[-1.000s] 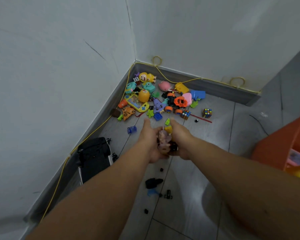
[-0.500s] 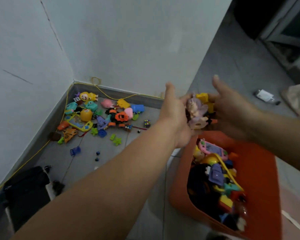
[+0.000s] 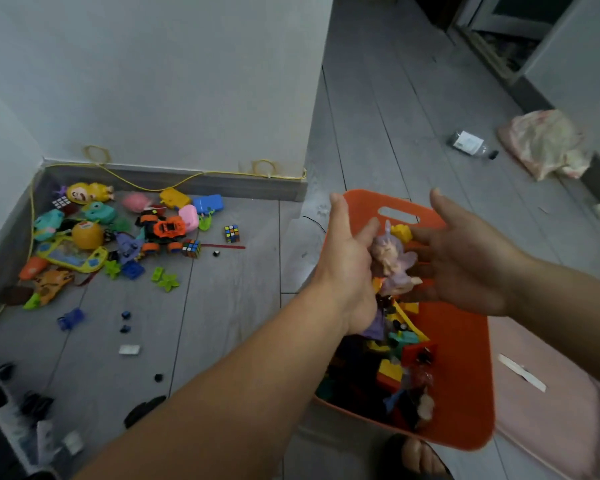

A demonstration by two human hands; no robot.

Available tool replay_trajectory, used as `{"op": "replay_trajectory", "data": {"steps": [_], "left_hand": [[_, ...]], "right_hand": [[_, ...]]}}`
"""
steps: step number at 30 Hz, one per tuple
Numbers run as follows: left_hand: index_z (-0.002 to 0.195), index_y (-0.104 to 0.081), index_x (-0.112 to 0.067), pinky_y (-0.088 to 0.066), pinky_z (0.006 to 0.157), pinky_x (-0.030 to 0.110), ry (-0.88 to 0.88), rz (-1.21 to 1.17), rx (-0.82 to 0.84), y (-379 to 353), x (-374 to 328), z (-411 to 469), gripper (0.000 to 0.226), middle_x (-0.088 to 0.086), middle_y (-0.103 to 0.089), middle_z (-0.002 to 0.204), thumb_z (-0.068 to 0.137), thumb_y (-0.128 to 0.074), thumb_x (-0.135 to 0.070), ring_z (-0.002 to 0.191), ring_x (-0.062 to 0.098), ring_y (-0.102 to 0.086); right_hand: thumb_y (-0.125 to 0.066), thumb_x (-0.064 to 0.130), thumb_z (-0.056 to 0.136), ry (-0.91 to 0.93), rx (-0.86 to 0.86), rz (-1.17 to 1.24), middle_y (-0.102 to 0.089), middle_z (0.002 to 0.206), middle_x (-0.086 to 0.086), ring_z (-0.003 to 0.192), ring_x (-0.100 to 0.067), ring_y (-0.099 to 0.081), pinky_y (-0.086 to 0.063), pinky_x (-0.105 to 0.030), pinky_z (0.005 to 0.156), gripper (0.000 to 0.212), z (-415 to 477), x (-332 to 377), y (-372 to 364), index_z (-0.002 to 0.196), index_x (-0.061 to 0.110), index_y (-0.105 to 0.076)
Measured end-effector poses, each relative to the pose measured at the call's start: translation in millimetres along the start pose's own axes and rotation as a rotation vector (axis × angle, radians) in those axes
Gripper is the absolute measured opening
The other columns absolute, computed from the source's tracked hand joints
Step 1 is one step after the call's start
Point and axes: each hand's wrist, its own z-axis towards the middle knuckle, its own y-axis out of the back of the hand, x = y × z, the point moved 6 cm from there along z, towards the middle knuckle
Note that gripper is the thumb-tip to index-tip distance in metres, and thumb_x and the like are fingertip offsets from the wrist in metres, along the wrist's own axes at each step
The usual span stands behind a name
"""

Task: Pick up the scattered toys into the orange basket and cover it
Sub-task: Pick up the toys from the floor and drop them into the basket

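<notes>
The orange basket (image 3: 465, 341) stands on the floor at the lower right, with several toys inside. Both hands hover over its far end. My left hand (image 3: 347, 268) and my right hand (image 3: 465, 261) face each other with palms apart and fingers spread. Between them is a purple-haired doll (image 3: 394, 261) with a yellow block (image 3: 400, 233) behind it; no finger is closed round either. Small dark bits (image 3: 385, 301) are in the air just below. The scattered toys (image 3: 118, 237) lie in the wall corner at the left, among them an orange car (image 3: 168, 228) and a puzzle cube (image 3: 231, 233).
A yellow cable (image 3: 187, 178) runs along the skirting. Small loose pieces dot the floor between pile and basket. A pink sheet (image 3: 551, 403) lies right of the basket. A bottle (image 3: 466, 143) and a crumpled bag (image 3: 544, 143) lie far right. My foot (image 3: 420, 457) is below the basket.
My hands carried a handful of toys from the floor by the pile rightward over the basket. They were cupped together; now they have parted and the toys are loose between them.
</notes>
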Motion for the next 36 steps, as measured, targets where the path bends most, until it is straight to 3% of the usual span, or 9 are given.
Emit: {"op": "replay_trajectory", "data": {"steps": [7,8,14,17,20,26,29,32,36], "left_hand": [[0.15,-0.046,-0.038,-0.061,0.074,0.04,-0.016,0.03,0.044,12,-2,6,0.095,0.007,-0.053,0.15,0.078,-0.026,-0.096,0.127,0.03,-0.061],[0.149,-0.047,-0.037,-0.06,0.085,0.045,-0.033,0.049,0.041,15,-4,7,0.093,0.007,-0.057,0.145,0.079,-0.025,-0.095,0.129,0.03,-0.06],[0.153,-0.043,-0.035,-0.009,0.123,0.05,-0.043,0.107,0.076,32,-10,2,0.093,0.009,-0.022,0.168,0.084,-0.016,-0.091,0.143,0.013,-0.038],[0.153,-0.041,-0.035,-0.002,0.126,0.053,-0.015,0.035,0.122,39,-9,3,0.096,0.011,-0.02,0.168,0.08,-0.018,-0.094,0.156,0.026,-0.014],[0.153,-0.041,-0.035,0.0,0.126,0.053,0.0,-0.038,0.163,47,-11,3,0.097,0.012,-0.021,0.167,0.08,-0.016,-0.094,0.157,0.028,-0.009],[0.151,-0.046,-0.033,-0.019,0.12,0.047,0.014,-0.151,0.16,74,-27,-15,0.094,0.015,-0.045,0.156,0.083,-0.017,-0.09,0.145,0.027,-0.039],[0.15,-0.048,-0.033,-0.012,0.124,0.052,0.008,-0.149,0.141,87,-45,-33,0.095,0.015,-0.052,0.149,0.081,-0.019,-0.091,0.138,0.028,-0.046],[0.149,-0.051,-0.033,-0.04,0.106,0.045,0.043,-0.092,0.115,91,-46,-53,0.095,0.011,-0.067,0.127,0.081,-0.019,-0.091,0.108,0.024,-0.064],[0.148,-0.051,-0.03,-0.036,0.108,0.04,0.079,-0.097,0.074,88,-42,-79,0.096,0.007,-0.059,0.115,0.08,-0.022,-0.092,0.116,0.025,-0.051]], "right_hand": [[-0.033,0.084,0.087,-0.032,-0.01,0.007,-0.054,0.147,-0.016,0.136,-0.034,-0.049,-0.033,-0.066,0.113,0.087,12,-1,-1,0.15,0.026,-0.047],[-0.033,0.084,0.088,-0.03,-0.021,-0.007,-0.051,0.15,-0.014,0.141,-0.034,-0.044,-0.03,-0.067,0.114,0.086,12,-1,-2,0.151,0.027,-0.047],[-0.033,0.085,0.087,-0.018,-0.077,-0.098,-0.03,0.164,-0.013,0.154,-0.034,-0.021,-0.02,-0.069,0.117,0.087,9,2,-11,0.151,0.028,-0.047],[-0.031,0.084,0.088,-0.013,-0.076,-0.122,-0.029,0.165,-0.011,0.154,-0.033,-0.022,-0.021,-0.067,0.118,0.086,5,3,-20,0.151,0.027,-0.046],[-0.03,0.081,0.091,-0.012,-0.044,-0.07,-0.031,0.164,-0.011,0.153,-0.031,-0.024,-0.025,-0.064,0.118,0.083,1,3,-30,0.152,0.027,-0.045],[-0.031,0.081,0.09,-0.019,0.025,0.018,-0.038,0.161,-0.009,0.149,-0.028,-0.033,-0.031,-0.063,0.115,0.082,-10,2,-55,0.15,0.027,-0.047],[-0.03,0.083,0.089,-0.025,0.054,0.01,-0.039,0.161,-0.008,0.148,-0.025,-0.035,-0.033,-0.061,0.115,0.085,-27,7,-73,0.15,0.027,-0.048],[-0.029,0.083,0.089,-0.044,0.074,-0.003,-0.037,0.162,-0.008,0.15,-0.025,-0.033,-0.03,-0.061,0.117,0.087,-45,10,-96,0.152,0.025,-0.044],[-0.03,0.08,0.091,-0.052,0.069,-0.029,-0.033,0.164,-0.006,0.151,-0.025,-0.03,-0.032,-0.058,0.113,0.085,-62,9,-135,0.155,0.024,-0.04]]}}
